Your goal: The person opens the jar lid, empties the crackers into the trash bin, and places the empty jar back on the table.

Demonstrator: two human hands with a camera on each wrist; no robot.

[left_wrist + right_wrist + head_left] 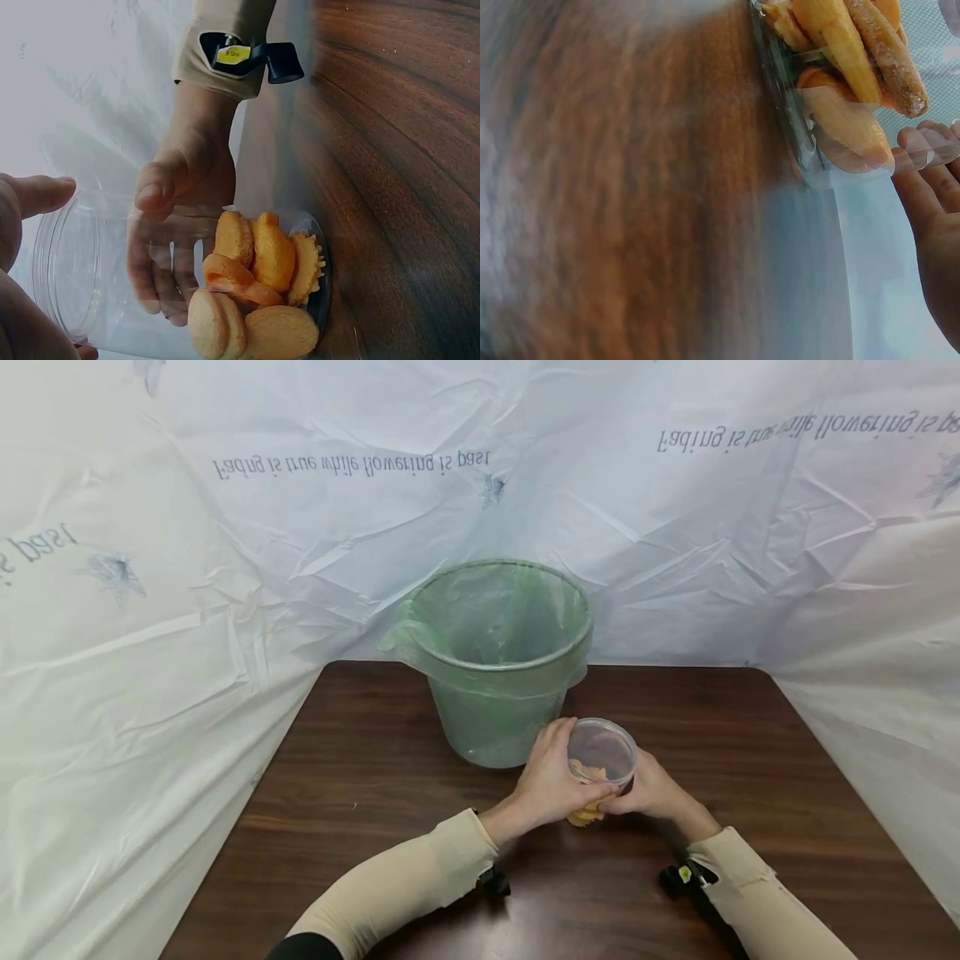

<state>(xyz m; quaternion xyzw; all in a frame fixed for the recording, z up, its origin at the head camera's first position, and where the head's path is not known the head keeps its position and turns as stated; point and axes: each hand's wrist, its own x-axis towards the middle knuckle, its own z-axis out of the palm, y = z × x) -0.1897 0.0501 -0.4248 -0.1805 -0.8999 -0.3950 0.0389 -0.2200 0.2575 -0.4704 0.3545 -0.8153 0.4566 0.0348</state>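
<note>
A clear plastic jar (604, 747) with several cookies (255, 277) at its bottom is held between both hands, just in front of the bin. My left hand (556, 777) grips it near the rim, thumb along the near side and fingers round the left. My right hand (651, 789) holds the jar's right side, its thumb near the left thumb. In the left wrist view the right hand (176, 225) shows through the clear wall. The jar's mouth has no lid on it. Round, ridged and finger-shaped cookies (840, 60) lie piled together.
A green bin (495, 718) lined with a thin clear bag stands on the brown wooden table (360, 852), close behind the hands. White printed plastic sheeting (225, 543) hangs behind and at both sides. Small black devices (493, 883) are strapped at both wrists.
</note>
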